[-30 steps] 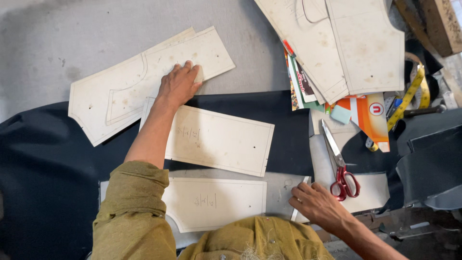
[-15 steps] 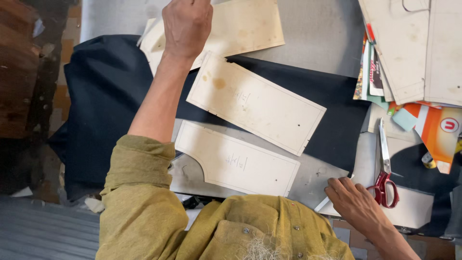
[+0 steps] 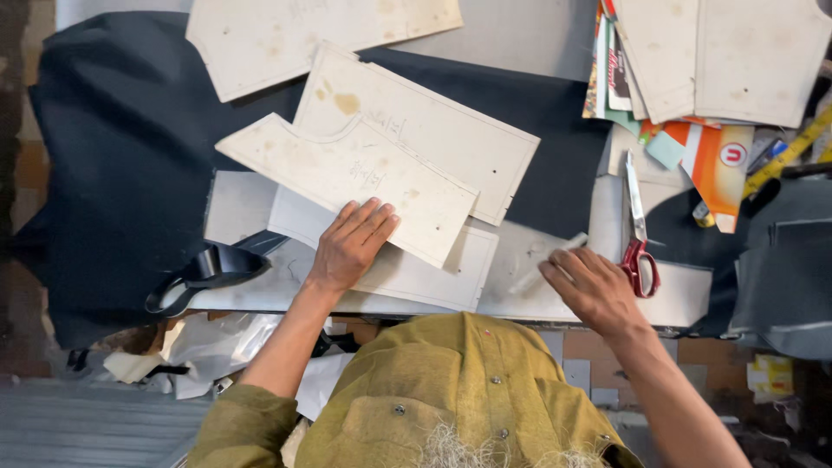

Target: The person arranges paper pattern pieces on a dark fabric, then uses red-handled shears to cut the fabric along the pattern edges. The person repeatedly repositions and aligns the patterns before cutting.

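Three beige cardboard pattern pieces (image 3: 347, 169) overlap on the dark fabric sheet (image 3: 113, 156) spread over the counter (image 3: 520, 26); red-handled scissors (image 3: 639, 234) lie to their right.
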